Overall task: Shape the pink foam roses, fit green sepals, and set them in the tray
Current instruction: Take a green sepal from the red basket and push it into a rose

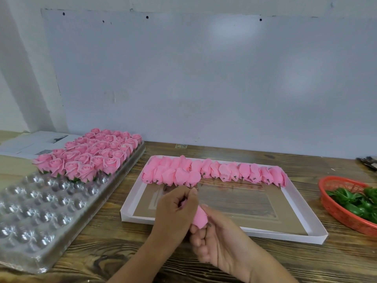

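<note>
A closed pink foam rose bud [200, 218] sits between my two hands near the table's front. My left hand [175, 213] curls over its top and pinches the petals. My right hand [216, 242] grips its base from below, palm up. Several unshaped pink buds [214, 172] lie in rows along the far side of a shallow white cardboard box [285, 235]. At the left, a clear plastic tray [30, 217] holds several finished roses [91, 156] with green sepals in its far half. Green sepals [359, 203] fill an orange basket [342, 217] at the right.
Printed papers [34, 142] lie behind the clear tray at the far left. Dark tools [369, 163] show at the right edge. A grey wall closes off the back of the wooden table [122, 258].
</note>
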The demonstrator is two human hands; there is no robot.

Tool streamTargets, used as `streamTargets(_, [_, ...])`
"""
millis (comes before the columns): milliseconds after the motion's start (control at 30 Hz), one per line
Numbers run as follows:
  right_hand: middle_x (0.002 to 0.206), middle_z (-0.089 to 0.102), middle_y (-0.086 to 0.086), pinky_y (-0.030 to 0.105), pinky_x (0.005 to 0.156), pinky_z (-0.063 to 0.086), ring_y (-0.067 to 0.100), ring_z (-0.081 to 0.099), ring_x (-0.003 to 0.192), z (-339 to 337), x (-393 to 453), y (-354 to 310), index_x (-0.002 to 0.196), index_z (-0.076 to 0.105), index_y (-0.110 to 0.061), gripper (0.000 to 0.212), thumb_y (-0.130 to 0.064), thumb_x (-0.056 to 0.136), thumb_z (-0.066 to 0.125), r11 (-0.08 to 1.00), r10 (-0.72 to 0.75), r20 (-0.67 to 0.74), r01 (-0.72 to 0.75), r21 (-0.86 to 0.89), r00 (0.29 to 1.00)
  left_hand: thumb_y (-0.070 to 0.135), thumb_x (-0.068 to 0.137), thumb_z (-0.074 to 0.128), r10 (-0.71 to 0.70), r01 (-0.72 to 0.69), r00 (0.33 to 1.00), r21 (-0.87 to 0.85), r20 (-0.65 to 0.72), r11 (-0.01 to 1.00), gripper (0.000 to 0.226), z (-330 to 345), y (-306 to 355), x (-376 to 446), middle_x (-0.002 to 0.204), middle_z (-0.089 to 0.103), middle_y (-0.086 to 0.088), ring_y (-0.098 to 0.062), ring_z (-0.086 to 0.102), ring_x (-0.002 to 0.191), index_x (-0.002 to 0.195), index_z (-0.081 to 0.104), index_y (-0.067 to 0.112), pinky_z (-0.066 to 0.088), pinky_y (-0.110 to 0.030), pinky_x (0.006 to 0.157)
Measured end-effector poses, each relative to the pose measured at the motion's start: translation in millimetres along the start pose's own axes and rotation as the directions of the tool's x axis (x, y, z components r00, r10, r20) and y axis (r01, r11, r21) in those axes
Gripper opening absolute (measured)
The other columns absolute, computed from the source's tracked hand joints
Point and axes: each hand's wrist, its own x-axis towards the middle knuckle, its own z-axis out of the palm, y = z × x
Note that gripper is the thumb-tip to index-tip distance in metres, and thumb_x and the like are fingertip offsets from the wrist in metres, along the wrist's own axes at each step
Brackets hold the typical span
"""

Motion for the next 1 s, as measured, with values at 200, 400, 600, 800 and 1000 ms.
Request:
streamTargets(200, [0.060,0.059,0.009,0.021,0.041,0.039,0.014,0.049,0.043,-5.6,-6.7,-12.9,0.073,0.072,-0.009,0.065,-0.057,0.095,0.034,0.981,-0.042,-0.160,0.010,-0.196,0.986,0.014,0.099,0.055,-0.150,0.147,0.988,-0.080,-0.031,0.986,0.048,-1.7,-1.8,6.2,0.050,0.043,0.009,-0.007,0.041,0.051,0.051,0.047,0.018,0.034,-0.021,0.050])
streamTargets(400, [0.068,0.066,0.003,0.021,0.046,0.038,0.011,0.051,0.049,-58.7,-61.3,-76.9,0.089,0.076,-0.012,0.022,-0.026,0.094,0.059,0.828,-0.462,-0.492,0.160,-0.538,0.738,0.018,0.098,0.051,-0.221,0.219,0.974,-0.048,-0.054,0.975,0.050,-2.5,0.7,8.4,0.049,0.050,0.016,0.001,0.045,0.050,0.049,0.050,0.027,0.037,-0.026,0.051])
streamTargets(600, [0.083,0.068,0.008,0.043,0.072,0.054,0.031,0.065,0.078,-193.4,-120.5,-132.6,0.088,0.065,-0.017,0.006,-0.019,0.082,0.068,0.522,-0.791,-0.599,-0.372,-0.767,0.125,0.016,0.096,0.052,-0.208,0.206,0.977,-0.047,-0.054,0.977,0.051,-1.7,-2.2,7.7,0.048,0.039,0.012,-0.002,0.038,0.049,0.047,0.047,0.026,0.033,-0.015,0.049])
streamTargets(800, [0.102,0.070,0.022,0.042,0.090,0.052,0.036,0.063,0.092,-278.1,-125.9,-142.6,0.090,0.076,-0.002,0.020,-0.020,0.081,0.077,0.363,-0.522,-0.801,-0.773,-0.520,0.294,0.021,0.095,0.051,-0.211,0.209,0.976,-0.044,-0.047,0.977,0.045,-0.7,-6.3,7.6,0.049,0.037,0.010,-0.003,0.037,0.049,0.050,0.047,0.020,0.032,-0.016,0.048])
streamTargets(1000, [0.073,0.062,0.012,0.033,0.065,0.048,0.029,0.061,0.069,-280.3,-116.7,-147.2,0.078,0.071,-0.003,0.016,-0.016,0.087,0.066,0.307,-0.605,-0.764,-0.819,-0.484,0.225,0.020,0.096,0.051,-0.199,0.197,0.979,-0.048,-0.038,0.979,0.048,0.0,-5.4,6.4,0.046,0.045,0.017,0.004,0.047,0.050,0.048,0.051,0.024,0.034,-0.010,0.045])
